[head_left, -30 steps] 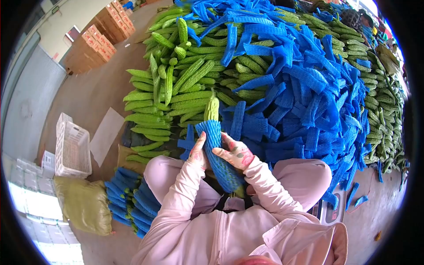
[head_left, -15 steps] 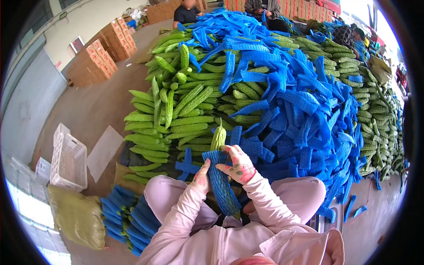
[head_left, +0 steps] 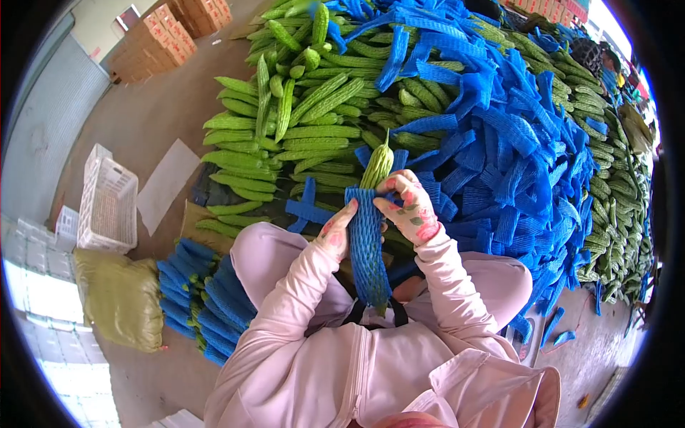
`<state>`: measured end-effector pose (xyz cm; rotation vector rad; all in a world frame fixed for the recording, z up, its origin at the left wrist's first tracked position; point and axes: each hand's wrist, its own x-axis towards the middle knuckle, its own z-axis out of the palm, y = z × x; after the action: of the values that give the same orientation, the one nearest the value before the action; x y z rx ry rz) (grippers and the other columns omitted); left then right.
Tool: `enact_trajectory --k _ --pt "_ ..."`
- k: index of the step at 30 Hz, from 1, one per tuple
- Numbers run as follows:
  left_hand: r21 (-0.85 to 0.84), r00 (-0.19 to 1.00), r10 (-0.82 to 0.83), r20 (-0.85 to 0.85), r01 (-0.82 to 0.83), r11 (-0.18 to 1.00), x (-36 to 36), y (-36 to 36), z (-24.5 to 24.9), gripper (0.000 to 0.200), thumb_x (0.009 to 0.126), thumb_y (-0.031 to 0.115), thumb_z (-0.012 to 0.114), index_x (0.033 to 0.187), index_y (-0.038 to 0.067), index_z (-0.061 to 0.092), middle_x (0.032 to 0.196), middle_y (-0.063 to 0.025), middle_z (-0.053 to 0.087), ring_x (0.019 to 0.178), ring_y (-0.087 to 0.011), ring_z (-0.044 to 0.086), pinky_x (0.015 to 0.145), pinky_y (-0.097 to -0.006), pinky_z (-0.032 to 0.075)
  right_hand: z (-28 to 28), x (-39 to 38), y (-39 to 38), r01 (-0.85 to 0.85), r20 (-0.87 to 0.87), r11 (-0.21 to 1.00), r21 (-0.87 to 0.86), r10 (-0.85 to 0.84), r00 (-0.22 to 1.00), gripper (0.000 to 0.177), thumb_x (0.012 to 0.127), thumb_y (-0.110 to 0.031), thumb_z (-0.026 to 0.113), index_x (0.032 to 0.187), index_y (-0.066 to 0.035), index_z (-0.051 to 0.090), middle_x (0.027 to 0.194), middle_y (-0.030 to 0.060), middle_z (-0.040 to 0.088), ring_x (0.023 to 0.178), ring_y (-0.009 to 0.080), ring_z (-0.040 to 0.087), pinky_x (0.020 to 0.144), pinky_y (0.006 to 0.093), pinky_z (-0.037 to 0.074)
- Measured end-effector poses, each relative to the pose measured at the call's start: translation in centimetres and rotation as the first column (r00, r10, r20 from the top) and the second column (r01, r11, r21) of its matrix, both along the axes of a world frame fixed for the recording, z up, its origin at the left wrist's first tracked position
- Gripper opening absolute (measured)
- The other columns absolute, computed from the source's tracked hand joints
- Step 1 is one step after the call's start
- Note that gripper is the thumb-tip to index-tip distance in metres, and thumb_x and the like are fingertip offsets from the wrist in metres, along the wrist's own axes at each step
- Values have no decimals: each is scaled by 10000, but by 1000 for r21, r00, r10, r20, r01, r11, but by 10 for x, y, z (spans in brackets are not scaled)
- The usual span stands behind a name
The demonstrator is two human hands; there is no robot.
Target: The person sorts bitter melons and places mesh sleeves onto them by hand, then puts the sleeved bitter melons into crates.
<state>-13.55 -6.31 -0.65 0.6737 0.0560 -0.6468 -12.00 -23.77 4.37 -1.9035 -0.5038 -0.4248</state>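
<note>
A bitter melon (head_left: 378, 165) stands stem end up, its lower part inside a blue foam net sleeve (head_left: 367, 250). The bare upper part leans a little to the right above the sleeve's rim. My left hand (head_left: 335, 232), in a flower-patterned glove, is closed on the sleeve's left side, its thumb near the rim. At the right of the rim, my right hand (head_left: 412, 208), gloved alike, pinches the sleeve edge with bent fingers. The sleeve's lower end hangs over my lap, where a green tip shows.
Bare bitter melons (head_left: 321, 132) lie stacked ahead, beside a heap of blue net sleeves (head_left: 499, 185). Sleeved melons (head_left: 207, 299) lie at my left, near a stuffed olive sack (head_left: 120, 296) and a white crate (head_left: 107, 203). Cartons (head_left: 153, 43) stand farther back.
My view has tilted down, so the scene sits higher. The melon's stem end leans more to the right. Both hands remain on the sleeve, the right one at its rim.
</note>
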Motion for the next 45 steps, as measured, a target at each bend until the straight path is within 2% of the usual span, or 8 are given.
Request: enact_trajectory --k 8,16,22,28,31,35,40,45 --pt "59 998 51 45 -53 997 5 3 -17 540 901 451 524 1248 39 483 1077 -138 624 900 -266 640 778 -441 542 6 0 5 -107 -315 991 -85 75 946 316 669 -49 757 909 -22 553 809 99 528 745 249 565 626 330 478" --pt "-26 989 -29 146 33 999 -1 24 38 593 877 463 568 1279 38 477 1153 -81 594 993 -180 594 884 -324 474 33 -14 6 -97 -211 994 55 107 972 293 705 -54 747 912 -30 540 701 65 547 604 193 559 543 287 434" --pt "98 920 17 391 -60 993 4 17 44 669 833 511 608 1289 46 460 1087 -55 599 940 -147 589 836 -309 486 39 -9 12 -112 -92 964 -239 92 991 273 712 -85 756 890 -55 551 598 60 533 507 150 535 495 269 424" --pt "23 982 -62 180 58 998 1 27 30 701 809 529 614 1275 28 461 1131 -145 598 975 -282 610 845 -428 503 45 -9 20 46 -440 886 462 184 879 79 823 2 623 807 -34 555 674 -44 535 588 29 457 531 194 377" --pt "16 991 -94 98 93 996 1 16 21 615 814 489 636 1213 40 505 1005 -135 625 832 -268 635 764 -412 537 15 16 24 103 -398 863 494 119 909 65 823 8 615 832 -36 567 698 -46 528 598 39 449 548 197 368" --pt "66 963 265 53 -269 961 -7 32 38 501 835 450 630 1150 71 543 946 -84 630 792 -198 624 684 -333 536 2 8 39 112 -376 886 450 74 924 234 855 -105 615 1068 -14 582 835 24 588 707 92 516 663 236 434" --pt "-334 762 634 132 -568 752 -27 160 90 562 830 472 618 1172 39 512 968 -122 619 806 -235 613 690 -411 546 -24 9 17 136 -452 869 475 109 885 308 924 -204 542 1175 -26 550 887 59 633 718 119 576 680 248 462" --pt "214 294 911 288 -947 239 -119 329 56 497 883 479 529 1145 56 549 935 -96 634 779 -210 601 673 -340 516 -57 9 -6 149 -484 885 442 95 870 327 919 -200 549 1196 -27 532 876 57 629 704 106 573 669 242 458"
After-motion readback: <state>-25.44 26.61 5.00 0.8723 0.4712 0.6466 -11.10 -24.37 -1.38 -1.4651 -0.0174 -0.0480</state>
